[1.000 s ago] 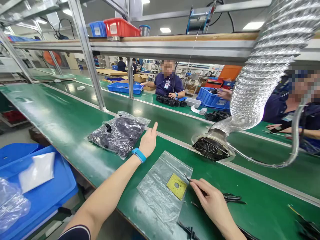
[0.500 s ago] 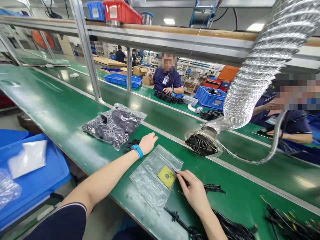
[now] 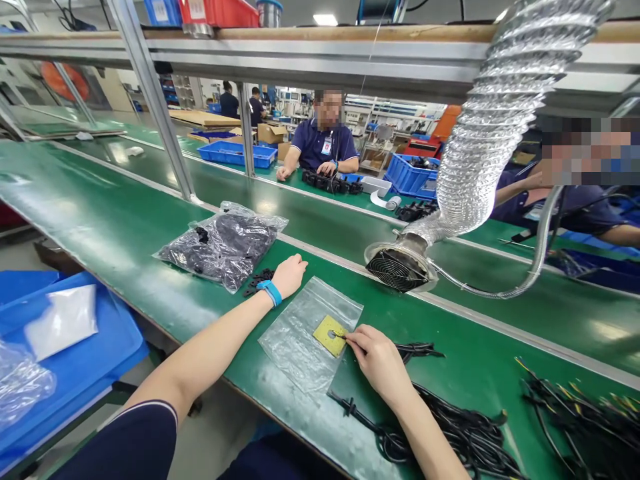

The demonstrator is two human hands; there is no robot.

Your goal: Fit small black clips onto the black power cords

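Observation:
My right hand (image 3: 380, 360) pinches a thin dark stick-like piece (image 3: 340, 335), its tip at the hole of a yellow sponge pad (image 3: 325, 331); its kind is too small to tell. The pad lies on a clear zip bag (image 3: 293, 347) on the green bench. Left of the bag rests my left hand (image 3: 289, 277), wearing a blue wristband, fingers curled and partly hidden from view. Small black parts (image 3: 257, 281) lie beside its wrist. Behind them is a clear bag of black parts (image 3: 220, 247).
Coiled black cables (image 3: 450, 427) lie right of my right forearm, with wire ends (image 3: 575, 407) farther right. A fan-ended fume duct (image 3: 400, 267) hangs over the bench. Blue trays (image 3: 115, 320) stand at left. A co-worker (image 3: 325, 143) sits opposite, another person at right.
The thin piece in my right hand has moved left, from the pad's edge to its hole. My left hand stays by the black parts. The co-worker opposite has lowered one hand to the bench.

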